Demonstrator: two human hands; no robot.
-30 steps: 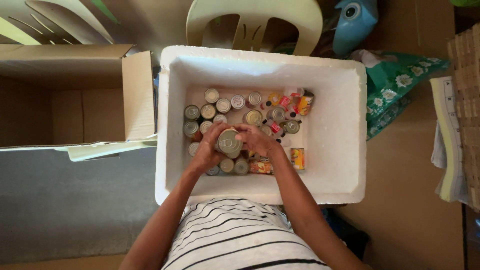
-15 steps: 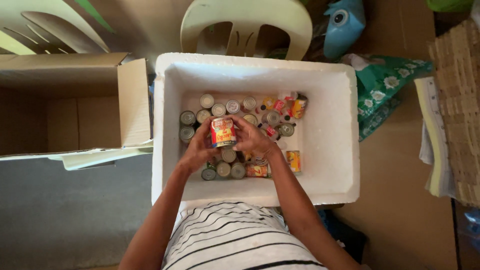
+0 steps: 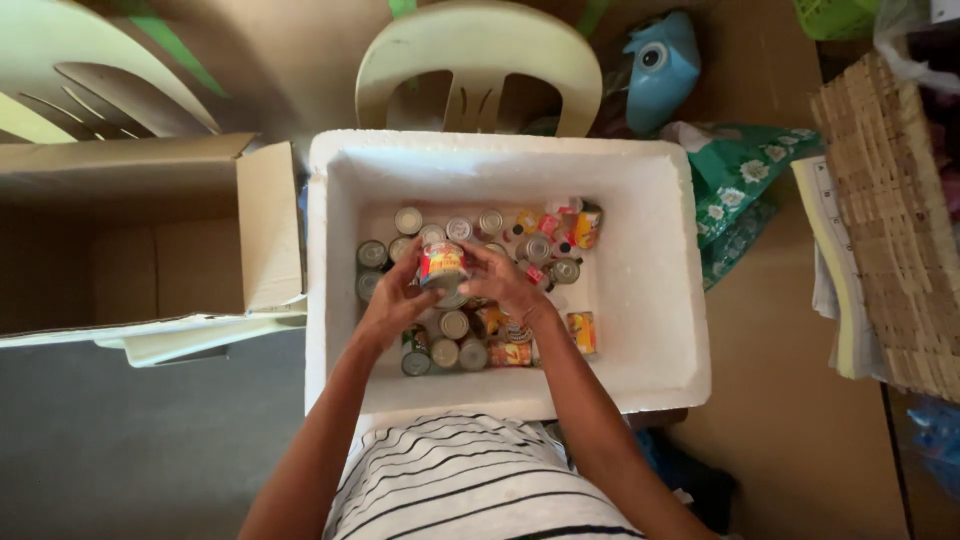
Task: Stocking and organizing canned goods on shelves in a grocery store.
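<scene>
A white foam box stands in front of me with several tin cans packed upright and lying on its floor. Both my hands are down inside it. My left hand and my right hand together grip one can with a red and yellow label, tipped on its side just above the other cans. More colourful cans lie at the box's far right corner.
An open cardboard box sits to the left, touching the foam box. A pale plastic chair stands behind. A green flowered bag, a blue plastic object and woven mats with papers lie at the right.
The can held in both hands has been turned from top-up, lid showing, onto its side so its red and yellow label faces up; it is lifted slightly.
</scene>
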